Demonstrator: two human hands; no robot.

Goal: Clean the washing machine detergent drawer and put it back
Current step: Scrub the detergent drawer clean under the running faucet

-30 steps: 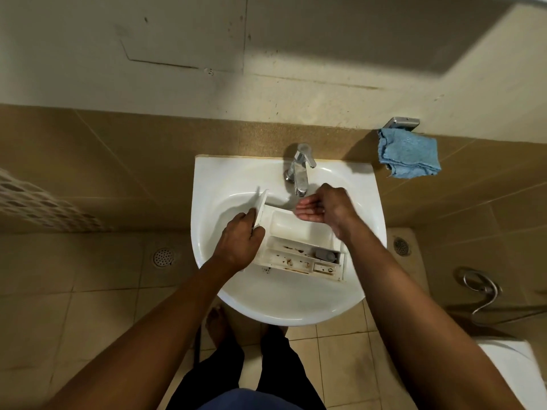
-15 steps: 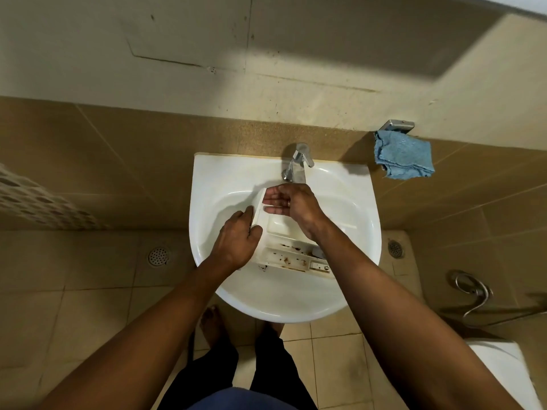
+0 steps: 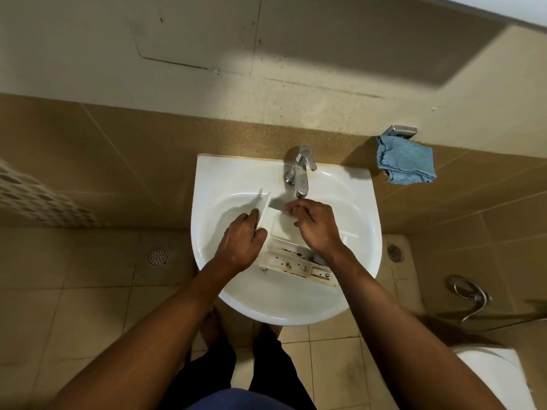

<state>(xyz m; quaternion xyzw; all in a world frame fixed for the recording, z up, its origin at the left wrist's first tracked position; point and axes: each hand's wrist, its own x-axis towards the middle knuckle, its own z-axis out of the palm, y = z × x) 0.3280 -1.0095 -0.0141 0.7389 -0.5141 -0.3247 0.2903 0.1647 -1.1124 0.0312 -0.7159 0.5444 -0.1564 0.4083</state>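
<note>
Two hands meet over a white detergent drawer (image 3: 284,229) that lies in the bowl of a white sink (image 3: 284,316), its long side running from upper left to lower right; the left hand (image 3: 241,242) grips the drawer's upright left end panel, fingers curled round its edge. The right hand (image 3: 316,226) hovers over the far compartment just below the spout of the chrome tap (image 3: 300,176); its fingers (image 3: 291,208) are bent with the tips at the drawer's far wall, and whether they pinch anything cannot be told. The near strip of the drawer, toward the person, shows brown specks and rusty staining; the large compartment looks pale and plain.

To the right of the sink, a blue cloth (image 3: 404,159) hangs from a metal holder (image 3: 399,131) on the tan tiled wall. A round floor drain (image 3: 158,255) sits left of the sink and another drain (image 3: 395,252) right of it; a coiled metal hose (image 3: 470,294) lies on the floor further right. Bare feet (image 3: 211,324) and dark trousers show beneath the sink.
</note>
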